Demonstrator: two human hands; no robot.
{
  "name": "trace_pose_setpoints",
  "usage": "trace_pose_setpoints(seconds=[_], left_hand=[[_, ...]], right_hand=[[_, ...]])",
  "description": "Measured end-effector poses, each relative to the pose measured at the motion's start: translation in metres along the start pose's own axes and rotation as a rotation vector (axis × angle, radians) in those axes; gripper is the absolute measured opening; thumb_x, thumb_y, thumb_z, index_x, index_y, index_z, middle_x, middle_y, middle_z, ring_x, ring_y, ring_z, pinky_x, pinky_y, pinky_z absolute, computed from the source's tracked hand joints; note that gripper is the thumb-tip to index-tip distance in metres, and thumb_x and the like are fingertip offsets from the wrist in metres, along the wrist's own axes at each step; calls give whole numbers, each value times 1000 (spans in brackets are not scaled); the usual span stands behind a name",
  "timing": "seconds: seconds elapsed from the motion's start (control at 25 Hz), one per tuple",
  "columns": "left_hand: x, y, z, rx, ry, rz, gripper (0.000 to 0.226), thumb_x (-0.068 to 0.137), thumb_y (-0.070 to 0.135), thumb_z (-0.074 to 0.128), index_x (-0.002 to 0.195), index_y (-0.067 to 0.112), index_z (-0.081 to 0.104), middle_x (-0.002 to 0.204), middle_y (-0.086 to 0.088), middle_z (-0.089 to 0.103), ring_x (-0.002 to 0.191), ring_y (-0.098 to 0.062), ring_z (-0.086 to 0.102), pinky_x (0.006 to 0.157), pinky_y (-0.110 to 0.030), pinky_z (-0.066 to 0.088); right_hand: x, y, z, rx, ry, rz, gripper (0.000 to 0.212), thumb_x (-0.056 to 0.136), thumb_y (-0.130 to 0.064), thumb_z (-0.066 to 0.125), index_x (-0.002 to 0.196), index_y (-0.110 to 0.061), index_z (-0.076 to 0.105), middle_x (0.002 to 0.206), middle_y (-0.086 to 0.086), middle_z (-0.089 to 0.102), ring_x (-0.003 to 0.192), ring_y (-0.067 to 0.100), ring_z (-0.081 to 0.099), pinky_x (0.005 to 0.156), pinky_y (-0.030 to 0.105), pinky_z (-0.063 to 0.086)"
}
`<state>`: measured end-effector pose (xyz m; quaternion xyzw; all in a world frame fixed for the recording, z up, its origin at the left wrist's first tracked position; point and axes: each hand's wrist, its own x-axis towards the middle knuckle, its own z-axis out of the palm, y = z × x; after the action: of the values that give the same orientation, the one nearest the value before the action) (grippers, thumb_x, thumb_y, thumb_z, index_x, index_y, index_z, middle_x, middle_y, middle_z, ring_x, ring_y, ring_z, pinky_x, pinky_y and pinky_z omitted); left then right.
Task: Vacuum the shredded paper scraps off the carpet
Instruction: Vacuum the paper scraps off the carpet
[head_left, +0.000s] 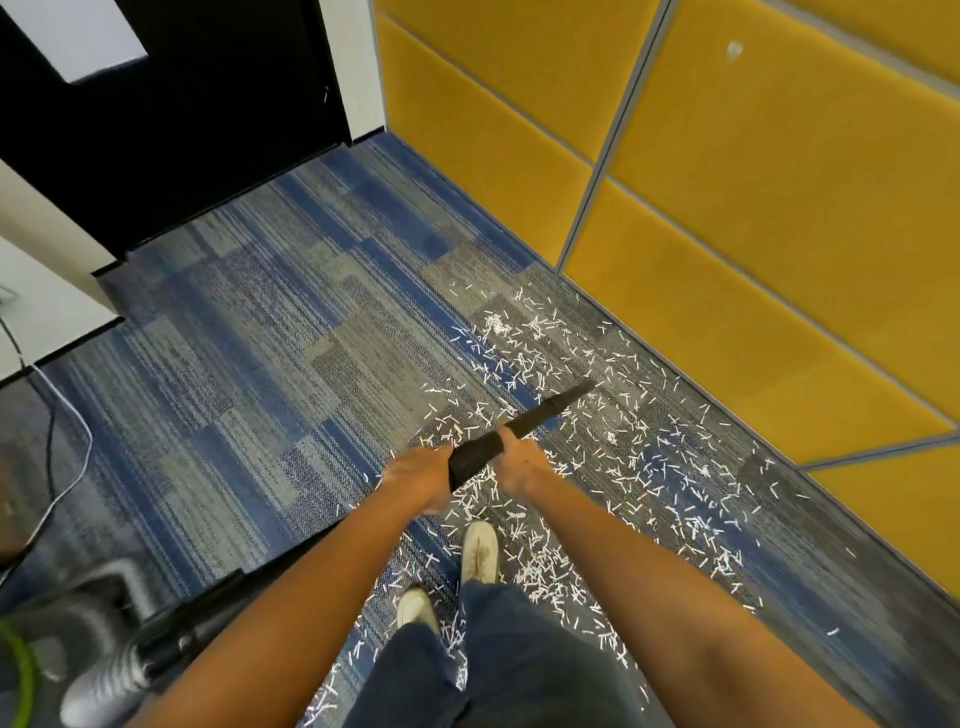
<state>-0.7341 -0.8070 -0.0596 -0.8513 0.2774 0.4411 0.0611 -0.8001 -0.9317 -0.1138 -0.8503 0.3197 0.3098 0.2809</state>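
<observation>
The left hand (420, 480) is curling round the near end of the black ribbed vacuum hose (475, 458). The right hand (521, 462) is gripping just ahead of it, where the ribbing is giving way to the black tapered crevice nozzle (553, 410), so both hands are closing on the same tool, close together, with a short stretch of ribbing showing between them. The nozzle's long axis is running from the hands up and to the right, its narrow tip pointing toward the yellow padded wall panels (779, 218). Whether that tip is touching the floor or hanging just above it cannot be told from here. The white shredded paper scraps (631, 460) are lying on the blue-and-grey striped carpet (234, 338) beneath and all round the nozzle. They are spreading ahead toward the foot of the wall, off to the right along it, and back around the white shoes (480, 551), while thinning out quickly to the left of the hands. The right hand is sitting nearer the tip and looks to be the one steering, with the left backing it. The coming sweep seems to be calling for lowering the tip and swinging it rightward and forward through the thickest scatter. Behind the left arm, the blurred grey vacuum body (98, 670) is standing well apart from the mess.
</observation>
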Motion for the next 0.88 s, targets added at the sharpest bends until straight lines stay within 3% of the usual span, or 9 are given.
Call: trace_pose_setpoints(seconds=[0.08, 0.16, 0.28, 0.4, 0.52, 0.64, 0.76, 0.88], left_hand=[[5, -3, -4, -13, 3, -3, 66, 84, 10, 63, 141, 22, 32, 109, -8, 56, 86, -21, 57, 82, -36, 55], [7, -4, -11, 16, 1, 2, 62, 86, 12, 62, 140, 21, 34, 110, -8, 57, 92, -23, 60, 84, -37, 54], [7, -4, -20, 76, 27, -13, 55, 87, 14, 61, 137, 15, 37, 114, -8, 58, 101, -25, 60, 84, -35, 51], [9, -12, -31, 126, 12, -13, 59, 90, 16, 58, 142, 18, 30, 112, -9, 57, 102, -26, 59, 79, -34, 50], [8, -35, -46, 127, -16, -30, 73, 92, 14, 56, 148, 33, 15, 92, -4, 53, 89, -23, 60, 74, -31, 53], [-4, -75, -65, 78, -22, -85, 78, 90, 11, 57, 148, 37, 12, 79, -1, 51, 77, -19, 58, 70, -29, 54], [-21, -118, -80, 52, -5, -135, 75, 90, 12, 56, 147, 37, 14, 90, -3, 57, 83, -21, 62, 76, -32, 57], [-37, -148, -93, 133, 16, -198, 71, 92, 13, 54, 147, 33, 15, 92, -4, 56, 88, -20, 63, 79, -31, 56]], right_hand=[[11, 4, -2, -340, 63, -115, 73, 91, -8, 54, 150, -28, 17, 144, 17, 28, 128, 34, 38, 103, 48, 39], [19, 5, 4, -439, 101, -253, 81, 86, -10, 62, 150, -26, 15, 150, 15, 16, 136, 35, 23, 109, 54, 30], [30, -4, 16, -172, 73, -297, 78, 84, -11, 66, 147, -27, 23, 152, 9, 19, 140, 36, 18, 111, 56, 26], [43, -22, 22, 31, 77, -288, 60, 83, -1, 61, 136, -21, 41, 144, 13, 31, 134, 44, 25, 110, 52, 31], [52, -51, 21, 67, 83, -339, 54, 83, 7, 58, 131, -15, 46, 139, 16, 37, 133, 46, 27, 113, 53, 23], [54, -97, 24, 96, 98, -454, 50, 82, 7, 60, 128, -9, 51, 133, 18, 46, 129, 39, 36, 116, 51, 10], [51, -148, 31, 165, 100, -533, 49, 80, 9, 60, 125, -10, 52, 132, 17, 47, 130, 37, 37, 117, 53, 4], [46, -192, 38, 192, 88, -585, 50, 79, 7, 61, 126, -6, 51, 131, 19, 46, 126, 37, 38, 115, 54, 10]])
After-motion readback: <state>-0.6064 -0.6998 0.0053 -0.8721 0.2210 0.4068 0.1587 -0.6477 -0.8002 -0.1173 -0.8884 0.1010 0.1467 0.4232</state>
